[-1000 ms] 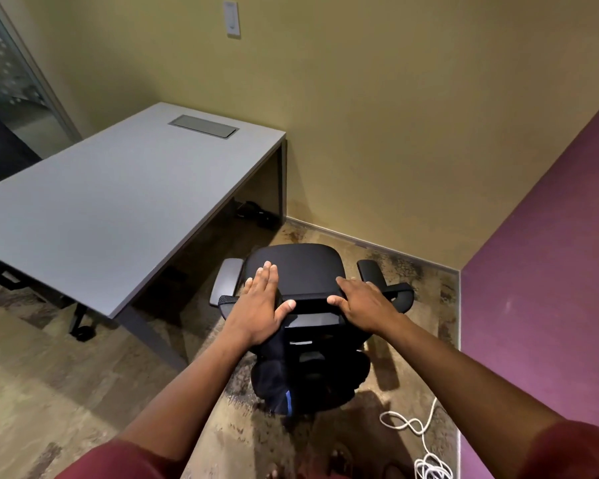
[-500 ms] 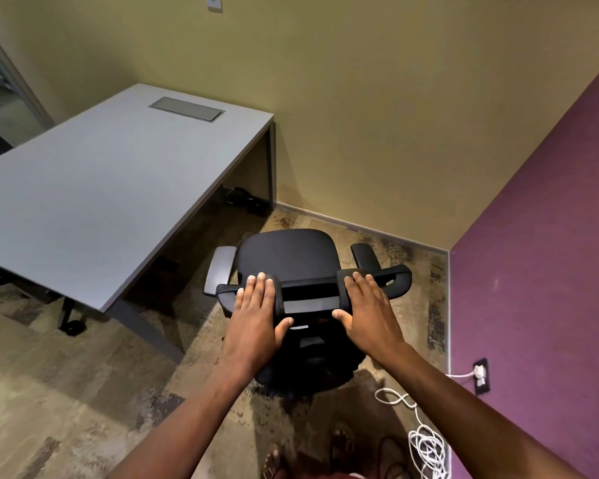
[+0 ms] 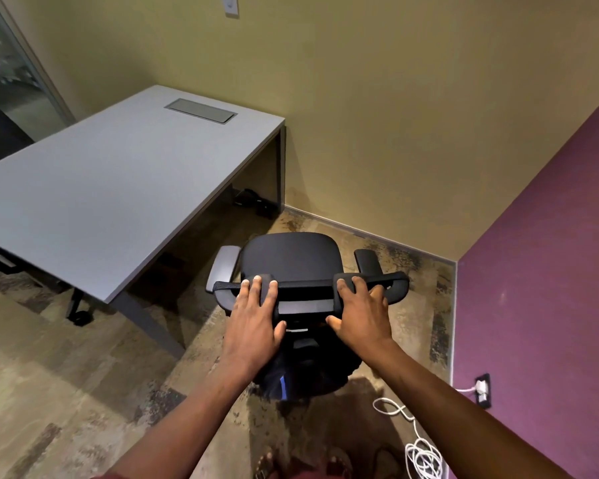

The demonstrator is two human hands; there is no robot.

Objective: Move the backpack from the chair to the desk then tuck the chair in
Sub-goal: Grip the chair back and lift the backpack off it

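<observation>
A black office chair stands on the floor just off the desk's right corner, its seat bare. A dark backpack with a blue stripe hangs behind the backrest. Its two black straps loop over the top of the backrest. My left hand lies over the left strap, fingers forward and thumb under. My right hand curls over the right strap at the backrest top. I cannot tell if either hand grips the strap alone or the backrest too. The grey desk is at the left.
A cable hatch is set into the desk's far end. A white cable coils on the floor at the right and runs to a wall socket on the purple wall. Another chair's caster sits under the desk's near edge. My feet stand behind the chair.
My left hand has drawn back from over the seat to the top of the backrest. My right fingers have curled more over the top edge. The chair stays in place.
</observation>
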